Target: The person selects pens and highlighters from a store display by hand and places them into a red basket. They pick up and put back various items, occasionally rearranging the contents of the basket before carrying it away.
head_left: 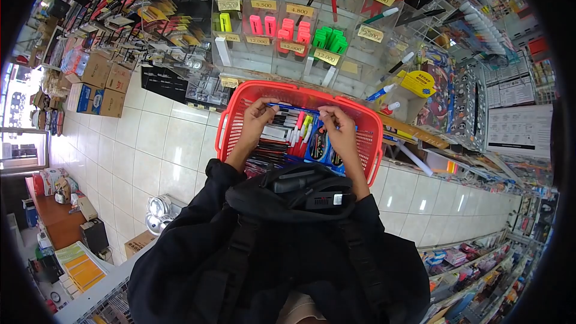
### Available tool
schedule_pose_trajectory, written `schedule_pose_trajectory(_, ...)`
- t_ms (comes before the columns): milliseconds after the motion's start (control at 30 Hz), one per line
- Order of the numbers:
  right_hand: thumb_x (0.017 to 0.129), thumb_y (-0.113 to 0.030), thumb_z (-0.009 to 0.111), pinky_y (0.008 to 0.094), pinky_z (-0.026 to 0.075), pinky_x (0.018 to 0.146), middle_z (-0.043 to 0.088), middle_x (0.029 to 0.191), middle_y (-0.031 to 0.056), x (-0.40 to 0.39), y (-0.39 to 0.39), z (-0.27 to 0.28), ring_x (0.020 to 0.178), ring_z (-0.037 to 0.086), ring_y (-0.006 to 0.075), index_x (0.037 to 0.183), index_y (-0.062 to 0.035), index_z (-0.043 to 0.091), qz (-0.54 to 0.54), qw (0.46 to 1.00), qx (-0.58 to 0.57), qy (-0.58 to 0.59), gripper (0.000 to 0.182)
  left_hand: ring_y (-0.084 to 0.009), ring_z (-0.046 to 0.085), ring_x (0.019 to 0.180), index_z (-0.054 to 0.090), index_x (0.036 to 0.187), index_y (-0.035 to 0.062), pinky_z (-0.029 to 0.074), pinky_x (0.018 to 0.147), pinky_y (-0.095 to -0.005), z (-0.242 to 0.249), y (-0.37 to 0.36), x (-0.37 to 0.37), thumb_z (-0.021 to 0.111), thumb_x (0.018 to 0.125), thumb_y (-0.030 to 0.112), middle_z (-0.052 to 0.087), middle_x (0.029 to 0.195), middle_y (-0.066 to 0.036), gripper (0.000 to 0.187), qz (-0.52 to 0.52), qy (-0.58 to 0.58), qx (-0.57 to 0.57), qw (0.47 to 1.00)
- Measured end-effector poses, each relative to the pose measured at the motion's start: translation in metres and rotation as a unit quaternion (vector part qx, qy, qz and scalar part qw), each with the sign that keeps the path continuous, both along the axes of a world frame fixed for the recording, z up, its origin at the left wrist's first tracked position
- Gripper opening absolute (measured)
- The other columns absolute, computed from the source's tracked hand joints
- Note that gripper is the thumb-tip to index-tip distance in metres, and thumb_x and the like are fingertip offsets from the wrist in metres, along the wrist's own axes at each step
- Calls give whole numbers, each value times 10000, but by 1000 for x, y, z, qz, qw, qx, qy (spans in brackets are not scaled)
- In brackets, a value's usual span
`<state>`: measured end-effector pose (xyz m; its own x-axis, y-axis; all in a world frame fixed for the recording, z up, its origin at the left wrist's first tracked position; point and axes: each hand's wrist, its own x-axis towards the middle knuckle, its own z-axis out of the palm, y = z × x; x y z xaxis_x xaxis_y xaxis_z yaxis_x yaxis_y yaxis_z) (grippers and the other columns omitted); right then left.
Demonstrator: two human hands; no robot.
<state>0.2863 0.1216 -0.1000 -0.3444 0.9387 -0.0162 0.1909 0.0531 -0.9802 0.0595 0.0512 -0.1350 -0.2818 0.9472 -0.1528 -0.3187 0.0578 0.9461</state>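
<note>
A red plastic basket [371,121] stands before the shelf, with pens, markers and blue packs inside. Over its far part, my left hand [258,119] pinches one end of a thin blue pen [294,108]. The pen's other end is between the fingers of my right hand [338,126]. Below my hands lie pink and yellow highlighters [303,129], and beside them, to the right, blue packs [321,144]. Dark pens [270,159] fill the left side of the basket.
Clear compartments [258,60] hold highlighters and pens under price tags. A yellow box [418,84] is at the right of the shelf. Cardboard boxes [111,87] stand on the tiled floor at the left. A black bag [291,192] hangs at the chest.
</note>
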Motion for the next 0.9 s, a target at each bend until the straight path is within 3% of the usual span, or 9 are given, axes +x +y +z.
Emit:
schedule_pose_trajectory(267, 931, -168, 617, 229, 405, 552, 567, 678, -14, 2, -1, -5, 597, 476, 54, 1034, -36, 662, 14, 1000, 11, -21, 174, -73, 510, 693, 594, 1131, 27, 393, 660, -219, 3, 0, 3, 641, 899, 90, 598, 829, 5, 246, 15, -81, 0, 997)
schedule_pose_trajectory(400, 934, -182, 602, 252, 416, 562, 572, 665, 39, 3, -2, -1, 578, 481, 94, 1034, -30, 653, 64, 995, 5, -72, 189, -110, 560, 759, 589, 1117, 16, 449, 721, -250, 12, 1, 5, 606, 934, 108, 627, 891, -36, 206, -10, -122, 19, 992)
schedule_pose_trajectory(467, 922, -212, 610, 296, 440, 566, 610, 662, 89, 3, -5, 8, 577, 548, 144, 991, -20, 642, 107, 989, 2, -101, 207, -130, 569, 776, 583, 1122, 8, 453, 736, -270, 13, 5, 0, 592, 942, 114, 630, 906, -52, 209, -24, -89, 34, 995)
schedule_pose_trajectory(533, 910, -228, 618, 321, 451, 568, 629, 664, 106, 5, -6, 14, 586, 586, 169, 955, -14, 639, 158, 978, -1, -134, 220, -131, 574, 784, 588, 1110, 4, 454, 741, -272, 30, 12, -3, 589, 947, 124, 632, 908, -54, 202, -30, -59, 47, 997)
schedule_pose_trajectory(567, 891, -265, 630, 359, 464, 578, 650, 692, 138, 6, -5, 10, 627, 633, 234, 895, -9, 644, 182, 972, 4, -152, 257, -123, 573, 784, 596, 1095, 4, 454, 737, -263, 38, 16, -6, 592, 948, 130, 631, 904, -49, 194, -27, -45, 53, 997)
schedule_pose_trajectory(667, 899, -282, 644, 335, 410, 526, 600, 641, 104, 9, -7, -2, 557, 555, 193, 868, -23, 664, 205, 958, 33, -198, 261, -110, 591, 822, 609, 1099, -13, 463, 776, -257, 82, 36, -16, 593, 956, 159, 634, 928, -32, 224, -14, 47, 96, 994)
schedule_pose_trajectory(700, 893, -313, 647, 366, 433, 547, 622, 672, 135, 9, -8, -4, 589, 590, 259, 849, -26, 661, 210, 954, 48, -207, 291, -106, 592, 833, 612, 1100, -15, 463, 783, -254, 100, 45, -21, 598, 954, 156, 632, 940, -26, 226, -22, 85, 128, 988)
schedule_pose_trajectory(733, 890, -317, 650, 371, 440, 554, 624, 675, 139, 10, -8, -12, 598, 597, 271, 845, -23, 658, 216, 954, 58, -201, 298, -102, 594, 844, 614, 1101, -18, 464, 791, -251, 118, 54, -28, 602, 952, 154, 630, 952, -20, 228, -28, 123, 160, 979)
schedule_pose_trajectory(900, 877, -331, 660, 406, 479, 638, 643, 752, 167, 16, -8, -35, 716, 635, 318, 845, -7, 646, 254, 936, 89, -228, 327, -103, 603, 906, 596, 1125, -34, 486, 820, -242, 217, 102, -55, 619, 935, 93, 629, 994, -37, 230, 83, 222, 280, 930)
